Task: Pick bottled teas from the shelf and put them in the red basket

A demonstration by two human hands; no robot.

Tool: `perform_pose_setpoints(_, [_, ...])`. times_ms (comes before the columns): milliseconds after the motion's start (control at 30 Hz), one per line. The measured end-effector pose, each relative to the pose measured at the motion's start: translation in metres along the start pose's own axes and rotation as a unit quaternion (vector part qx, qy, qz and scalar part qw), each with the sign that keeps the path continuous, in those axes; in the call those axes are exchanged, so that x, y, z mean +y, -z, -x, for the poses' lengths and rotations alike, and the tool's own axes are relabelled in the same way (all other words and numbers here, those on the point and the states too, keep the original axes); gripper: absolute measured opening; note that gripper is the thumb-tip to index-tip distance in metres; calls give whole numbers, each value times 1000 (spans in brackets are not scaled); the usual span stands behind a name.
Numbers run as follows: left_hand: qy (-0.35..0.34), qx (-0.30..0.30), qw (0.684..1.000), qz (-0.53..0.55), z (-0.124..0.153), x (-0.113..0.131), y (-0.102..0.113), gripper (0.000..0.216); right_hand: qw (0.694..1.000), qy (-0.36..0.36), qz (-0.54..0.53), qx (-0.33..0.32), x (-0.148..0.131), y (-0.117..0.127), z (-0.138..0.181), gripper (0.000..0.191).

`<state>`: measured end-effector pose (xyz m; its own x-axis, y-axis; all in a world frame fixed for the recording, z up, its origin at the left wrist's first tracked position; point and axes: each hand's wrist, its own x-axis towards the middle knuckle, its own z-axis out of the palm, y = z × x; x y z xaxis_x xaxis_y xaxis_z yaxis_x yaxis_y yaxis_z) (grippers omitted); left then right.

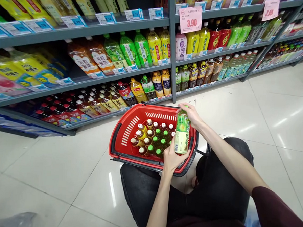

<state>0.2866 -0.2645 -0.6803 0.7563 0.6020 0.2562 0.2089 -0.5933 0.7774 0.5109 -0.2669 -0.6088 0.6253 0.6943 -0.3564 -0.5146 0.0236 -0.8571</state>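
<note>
A green tea bottle (182, 133) with a pale label is held upright over the near right corner of a red shopping basket (125, 132). My left hand (171, 158) wraps round its lower end from below. My right hand (189, 113) closes over its cap end from above. Inside the basket stand several bottles (152, 139), some with green caps, some with white and brown ones. The basket rests on the floor just past my knees.
Grey shelving (170, 50) full of drink bottles and price tags runs along the left and back. A pink 3.90 price sign (190, 19) hangs on it. White glossy floor tiles (268, 109) stretch to the right. My dark-trousered legs (213, 191) are bent below the basket.
</note>
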Motion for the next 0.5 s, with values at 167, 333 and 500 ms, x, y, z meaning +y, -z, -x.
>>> perform_pose_setpoints(167, [12, -7, 1000, 26, 2, -4, 4, 47, 982, -1, -22, -190, -2, -8, 12, 52])
perform_pose_setpoints(333, [-99, 37, 994, -25, 4, -8, 1, 44, 980, -3, -59, -193, 15, -26, 27, 44])
perform_pose_setpoints(500, [-163, 66, 982, -67, 7, -9, 0, 46, 988, -6, -88, -127, 37, -32, 34, 46])
